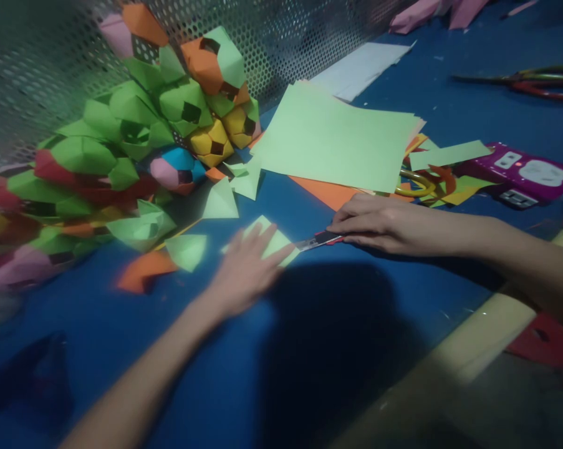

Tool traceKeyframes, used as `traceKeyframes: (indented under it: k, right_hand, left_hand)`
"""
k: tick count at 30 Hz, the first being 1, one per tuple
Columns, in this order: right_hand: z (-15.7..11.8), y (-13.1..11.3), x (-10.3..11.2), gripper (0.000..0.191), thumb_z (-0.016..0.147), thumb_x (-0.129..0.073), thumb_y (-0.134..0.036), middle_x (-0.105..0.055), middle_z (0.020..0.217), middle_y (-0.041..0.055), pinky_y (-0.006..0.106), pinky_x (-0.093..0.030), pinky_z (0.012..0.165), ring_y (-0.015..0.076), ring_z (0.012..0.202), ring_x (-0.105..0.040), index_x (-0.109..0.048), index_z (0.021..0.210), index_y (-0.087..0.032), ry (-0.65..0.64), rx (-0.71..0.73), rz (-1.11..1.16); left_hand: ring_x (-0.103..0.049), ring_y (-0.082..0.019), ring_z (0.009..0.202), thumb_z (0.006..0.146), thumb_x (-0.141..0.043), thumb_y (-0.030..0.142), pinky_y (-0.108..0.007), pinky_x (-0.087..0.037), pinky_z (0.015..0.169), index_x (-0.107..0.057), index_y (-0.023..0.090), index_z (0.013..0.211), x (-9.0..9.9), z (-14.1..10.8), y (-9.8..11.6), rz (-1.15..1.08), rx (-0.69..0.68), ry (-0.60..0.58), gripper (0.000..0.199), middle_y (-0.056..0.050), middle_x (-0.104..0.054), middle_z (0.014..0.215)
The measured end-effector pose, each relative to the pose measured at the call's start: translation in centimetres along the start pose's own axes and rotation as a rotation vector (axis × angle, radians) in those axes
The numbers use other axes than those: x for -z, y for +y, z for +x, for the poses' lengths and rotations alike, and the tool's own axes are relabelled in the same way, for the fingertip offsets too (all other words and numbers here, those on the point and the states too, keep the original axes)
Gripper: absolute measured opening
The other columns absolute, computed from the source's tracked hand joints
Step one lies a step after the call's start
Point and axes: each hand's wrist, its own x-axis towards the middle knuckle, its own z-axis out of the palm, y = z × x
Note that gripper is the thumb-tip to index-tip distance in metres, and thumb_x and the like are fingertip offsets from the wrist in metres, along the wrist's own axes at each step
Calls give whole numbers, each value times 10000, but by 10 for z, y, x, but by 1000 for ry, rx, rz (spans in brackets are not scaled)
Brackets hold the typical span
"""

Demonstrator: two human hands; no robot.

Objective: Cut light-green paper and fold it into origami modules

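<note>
My left hand [250, 265] lies flat with its fingers spread over a small light green paper piece [264, 232], pressing it on the blue tabletop. In my right hand [375, 223] is a utility knife [322, 239] with a red and black handle. Its bare blade points left and meets the right corner of the paper. Part of the paper is hidden under my left fingers. Just left of that hand lie small folded green pieces [187, 251] and an orange piece [146, 270], somewhat blurred.
Folded paper balls [134, 118] in several colours pile against a perforated metal panel [281, 37]. Behind my right hand lies a stack of light green sheets [335, 137] over orange paper. Farther right are a purple power strip [519, 171] and scissors [538, 81].
</note>
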Motion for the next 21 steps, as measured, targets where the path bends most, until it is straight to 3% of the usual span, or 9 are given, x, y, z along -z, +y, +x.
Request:
traceKeyframes:
  k: [21]
  right_hand:
    - [-9,-16,-7,367,975,-349,-281,-605,1040,126,337,-432,788,210,933,-540,-588,1232,-175,21,-47,-6]
  left_hand:
    - [-188,-310,1418,952,-354,392,-560,-202,1115,-458,338,1344,2,1,2,-8,17,-4,409,-54,-289,1523]
